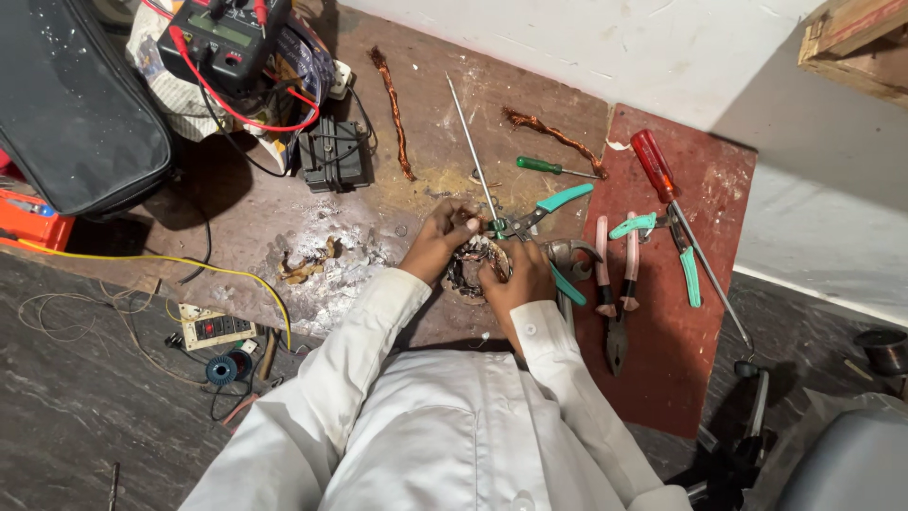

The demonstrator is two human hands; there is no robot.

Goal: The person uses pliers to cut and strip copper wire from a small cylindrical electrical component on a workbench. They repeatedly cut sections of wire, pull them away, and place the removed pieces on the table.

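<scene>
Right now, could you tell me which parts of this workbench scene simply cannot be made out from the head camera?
- Round copper-wound coil part: mostly covered by the left hand and right hand.
- Teal-handled pliers: the grip on them is unclear; fingers hide it.
- Black digital multimeter: cut off by the top edge.
- Black zipped bag: runs past the left edge.
- Small switch board: too small for detail.

Meter (222, 38) top left on a paper-wrapped bundle (170, 80): dark body, red leads, rectangular grey-green screen (219, 28) near its top edge. Small cream switch panel (217, 326) lower left, red-marked. No other labels or signs legible.
</scene>
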